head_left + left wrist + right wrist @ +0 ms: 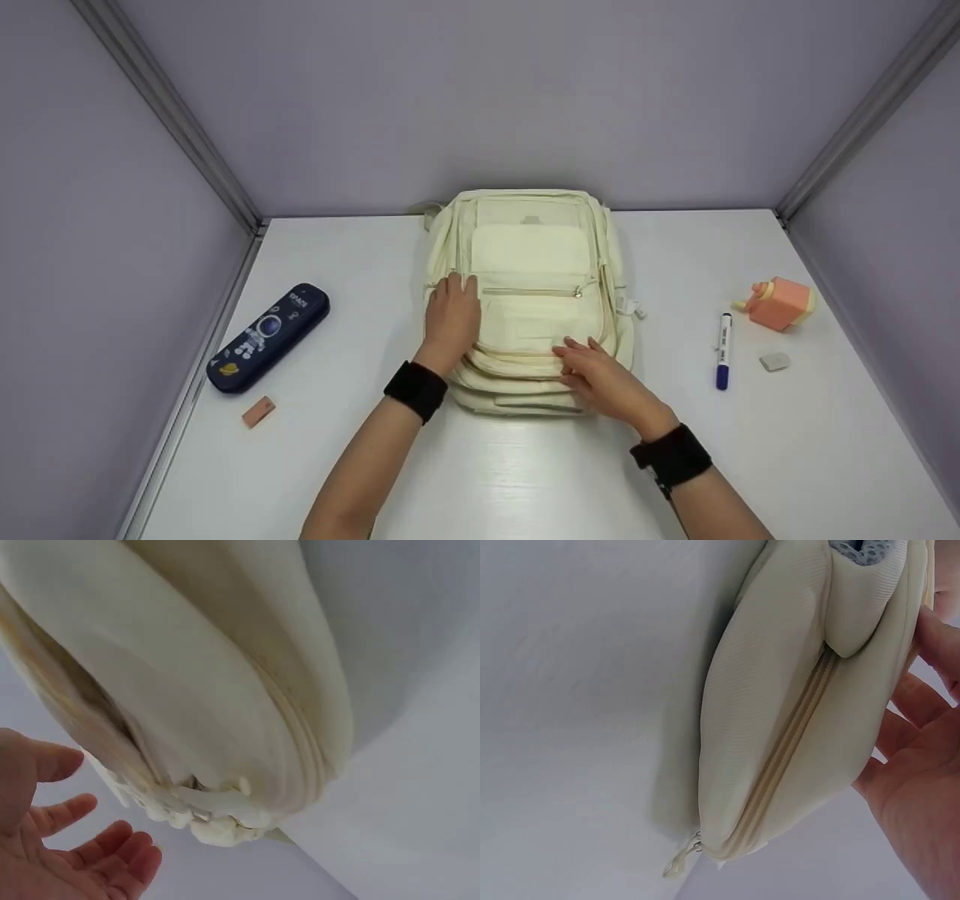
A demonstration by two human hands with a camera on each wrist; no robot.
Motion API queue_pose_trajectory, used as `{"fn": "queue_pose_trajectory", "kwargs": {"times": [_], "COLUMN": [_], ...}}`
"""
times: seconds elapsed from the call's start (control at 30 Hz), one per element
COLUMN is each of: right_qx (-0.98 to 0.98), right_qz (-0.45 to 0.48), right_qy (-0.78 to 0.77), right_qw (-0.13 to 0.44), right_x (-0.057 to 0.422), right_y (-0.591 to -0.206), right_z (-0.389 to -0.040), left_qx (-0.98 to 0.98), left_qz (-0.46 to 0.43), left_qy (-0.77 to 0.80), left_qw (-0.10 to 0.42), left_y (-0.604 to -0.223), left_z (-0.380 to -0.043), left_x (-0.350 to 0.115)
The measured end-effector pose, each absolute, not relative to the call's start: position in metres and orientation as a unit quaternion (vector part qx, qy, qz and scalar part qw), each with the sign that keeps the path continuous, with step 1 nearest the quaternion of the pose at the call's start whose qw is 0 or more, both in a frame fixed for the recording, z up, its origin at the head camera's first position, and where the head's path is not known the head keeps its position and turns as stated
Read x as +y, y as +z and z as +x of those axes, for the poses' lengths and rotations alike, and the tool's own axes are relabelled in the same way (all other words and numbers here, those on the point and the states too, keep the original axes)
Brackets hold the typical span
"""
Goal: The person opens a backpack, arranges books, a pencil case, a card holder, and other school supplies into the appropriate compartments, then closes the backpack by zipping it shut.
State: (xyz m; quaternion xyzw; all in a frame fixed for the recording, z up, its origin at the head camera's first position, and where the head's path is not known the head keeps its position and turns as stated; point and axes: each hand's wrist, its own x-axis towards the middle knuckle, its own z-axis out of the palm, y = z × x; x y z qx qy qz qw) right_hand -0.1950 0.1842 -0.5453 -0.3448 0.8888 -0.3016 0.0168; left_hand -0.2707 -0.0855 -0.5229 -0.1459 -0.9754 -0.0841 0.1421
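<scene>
A cream backpack lies front side up on the white table, a short zipper running across its front. My left hand is over its left side, fingers loosely bent; in the left wrist view that hand's fingers are spread beside the bag and grip nothing. At the near right part of the bag, my right hand rests with its fingertips on the front panel. The right wrist view shows the right fingers relaxed along the bag's edge, above a side zipper.
Left of the bag lie a navy space-print pencil case and a pink eraser. On the right are a blue-capped marker, a grey eraser and an orange-and-yellow boxy object. Walls enclose the table's back and sides.
</scene>
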Motion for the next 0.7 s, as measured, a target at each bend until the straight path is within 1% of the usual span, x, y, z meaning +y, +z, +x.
{"fn": "queue_pose_trajectory", "kwargs": {"times": [0.2, 0.43, 0.53, 0.7], "right_qx": [0.893, 0.901, 0.905, 0.910], "right_qz": [-0.338, -0.313, -0.300, -0.273], "right_qy": [-0.298, -0.299, -0.300, -0.307], "right_qw": [0.012, 0.035, 0.045, 0.054], "right_x": [0.183, 0.183, 0.183, 0.182], "right_y": [-0.546, -0.543, -0.540, -0.538], "right_z": [-0.196, -0.195, -0.193, -0.193], "left_qx": [-0.952, -0.937, -0.927, -0.912], "left_qz": [-0.265, -0.319, -0.342, -0.372], "left_qy": [-0.117, -0.130, -0.146, -0.165], "left_qw": [0.098, 0.053, 0.045, 0.052], "left_y": [-0.525, -0.539, -0.544, -0.551], "left_z": [-0.242, -0.220, -0.213, -0.208], "left_x": [-0.075, -0.079, -0.083, -0.090]}}
